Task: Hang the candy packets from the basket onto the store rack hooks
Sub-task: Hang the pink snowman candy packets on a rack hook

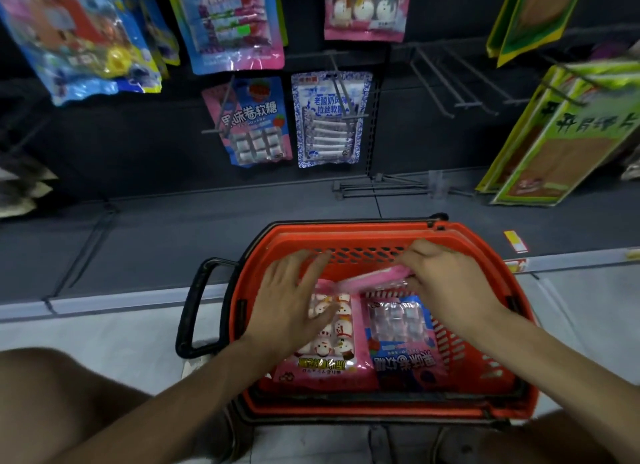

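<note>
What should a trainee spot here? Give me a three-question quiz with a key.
1. True or false: the left hand is curled into a fist.
2. The basket is: A green, B orange, C white.
3. Fill in: the right hand pinches a ____ packet.
Key: 1 false, it lies open; 2 B; 3 pink.

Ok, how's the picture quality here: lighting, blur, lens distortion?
Head view: dim, the rack panel darkest and the pale floor brighter. Head view: strong wide-angle bowing, so the green packets at the right edge lean inward. Head view: the blue packets top left are smeared, while the orange basket and the pink packet pinched by the right hand read fairly clear.
</note>
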The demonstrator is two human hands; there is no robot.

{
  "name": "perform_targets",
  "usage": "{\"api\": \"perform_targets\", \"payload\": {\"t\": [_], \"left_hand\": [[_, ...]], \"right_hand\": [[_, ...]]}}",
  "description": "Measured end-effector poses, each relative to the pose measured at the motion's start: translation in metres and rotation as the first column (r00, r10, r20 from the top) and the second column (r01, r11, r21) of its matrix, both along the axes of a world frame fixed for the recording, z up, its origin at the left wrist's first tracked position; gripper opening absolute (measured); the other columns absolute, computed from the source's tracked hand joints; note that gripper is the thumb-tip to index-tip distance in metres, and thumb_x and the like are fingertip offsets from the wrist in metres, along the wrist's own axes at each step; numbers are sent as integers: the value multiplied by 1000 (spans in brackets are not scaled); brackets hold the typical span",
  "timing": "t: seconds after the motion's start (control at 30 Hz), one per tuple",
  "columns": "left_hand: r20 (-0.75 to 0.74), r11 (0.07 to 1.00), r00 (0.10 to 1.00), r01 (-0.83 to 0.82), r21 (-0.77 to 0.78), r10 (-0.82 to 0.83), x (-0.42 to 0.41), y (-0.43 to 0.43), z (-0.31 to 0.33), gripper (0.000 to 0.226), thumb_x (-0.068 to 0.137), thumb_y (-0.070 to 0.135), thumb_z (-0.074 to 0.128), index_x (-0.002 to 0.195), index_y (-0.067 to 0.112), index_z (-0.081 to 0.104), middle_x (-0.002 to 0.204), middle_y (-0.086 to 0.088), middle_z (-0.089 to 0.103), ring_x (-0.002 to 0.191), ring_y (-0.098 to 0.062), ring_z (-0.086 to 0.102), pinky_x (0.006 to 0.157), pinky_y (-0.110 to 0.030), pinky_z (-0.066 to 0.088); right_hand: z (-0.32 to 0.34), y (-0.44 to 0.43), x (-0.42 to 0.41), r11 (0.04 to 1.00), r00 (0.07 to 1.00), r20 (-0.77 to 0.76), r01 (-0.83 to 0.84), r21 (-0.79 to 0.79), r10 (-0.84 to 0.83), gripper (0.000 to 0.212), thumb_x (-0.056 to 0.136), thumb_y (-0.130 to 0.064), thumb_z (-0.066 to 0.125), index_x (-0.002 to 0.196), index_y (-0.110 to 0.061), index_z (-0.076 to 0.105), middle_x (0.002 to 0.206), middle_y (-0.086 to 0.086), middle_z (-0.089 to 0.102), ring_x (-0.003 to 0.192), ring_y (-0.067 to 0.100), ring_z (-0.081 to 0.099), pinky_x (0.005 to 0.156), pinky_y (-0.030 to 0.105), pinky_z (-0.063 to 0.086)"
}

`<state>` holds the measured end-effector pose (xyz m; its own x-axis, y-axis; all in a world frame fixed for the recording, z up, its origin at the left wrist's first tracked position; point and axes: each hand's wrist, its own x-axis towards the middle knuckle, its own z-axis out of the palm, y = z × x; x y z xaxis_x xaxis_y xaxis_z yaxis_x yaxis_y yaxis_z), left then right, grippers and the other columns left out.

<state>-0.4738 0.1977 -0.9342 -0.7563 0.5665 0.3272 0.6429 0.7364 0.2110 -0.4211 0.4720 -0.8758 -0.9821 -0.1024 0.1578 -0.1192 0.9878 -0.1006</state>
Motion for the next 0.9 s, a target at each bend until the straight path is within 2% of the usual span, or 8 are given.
{"api": "perform_targets", "payload": {"t": [0.13, 0.27, 0.4, 0.5, 0.6, 0.73, 0.83, 0.9], "left_hand": [[99, 998, 994, 48, -39, -44, 4, 28, 13, 76, 88, 61, 63, 153, 30, 40, 138, 5, 58, 121, -21, 60, 99, -39, 50], [372, 943, 927, -160, 293, 42, -3, 40, 26, 21, 94, 42, 70, 114, 36, 66, 93, 20, 66, 79, -2, 63, 66, -30, 51], [566, 811, 823, -305, 500, -40, -7, 46, 48, 15, 91, 34, 79, 103, 38, 70, 74, 15, 69, 58, -7, 63, 52, -33, 54], [659, 662, 732, -409, 628, -173, -7, 44, 67, 11, 89, 24, 81, 96, 24, 74, 75, -1, 73, 65, -28, 71, 60, -49, 62], [701, 549, 661, -493, 675, -268, -8, 43, 82, 12, 87, 12, 82, 98, 9, 76, 85, -11, 78, 79, -34, 77, 75, -56, 64], [720, 430, 593, -579, 693, -360, -9, 48, 102, 22, 88, 7, 79, 110, 6, 77, 103, -14, 80, 94, -36, 78, 85, -56, 63], [702, 364, 571, -602, 711, -427, -13, 52, 117, 27, 89, 8, 77, 116, 7, 74, 108, -17, 78, 97, -39, 77, 86, -57, 62], [676, 333, 577, -593, 733, -459, -16, 57, 127, 29, 90, 10, 77, 118, 9, 73, 110, -16, 78, 98, -39, 76, 86, -56, 62]], "right_hand": [[16, -26, -4, 995, 984, -144, -104, -10, 102, 40, 67, -8, 86, 100, -25, 71, 92, -6, 65, 81, 25, 68, 50, 35, 53], [37, -33, -10, 988, 963, -245, -132, -82, 109, 50, 72, -16, 88, 117, -26, 69, 97, -5, 72, 85, 24, 71, 62, 35, 58], [64, -19, -18, 952, 958, -274, -4, -306, -84, 56, 78, -31, 89, 129, -29, 65, 107, -3, 75, 92, 22, 71, 76, 35, 57], [72, -3, -25, 906, 948, -269, 44, -422, -172, 61, 80, -35, 85, 135, -28, 60, 123, -5, 67, 114, 19, 63, 96, 37, 52], [74, 4, -28, 834, 942, -206, 118, -539, -266, 77, 79, -41, 85, 146, -28, 51, 136, -3, 57, 125, 16, 55, 101, 30, 43], [80, 1, -30, 588, 929, 52, 274, -761, -366, 96, 72, -46, 90, 153, -32, 39, 132, -2, 60, 119, 12, 59, 98, 35, 49], [86, -8, -31, 206, 939, 278, 319, -925, -204, 71, 67, -40, 91, 131, -27, 63, 114, 1, 76, 101, 15, 74, 87, 34, 56], [91, -13, -28, 73, 941, 334, 337, -939, -55, 48, 74, -33, 87, 119, -24, 72, 111, 3, 78, 98, 20, 77, 86, 39, 59]]}}
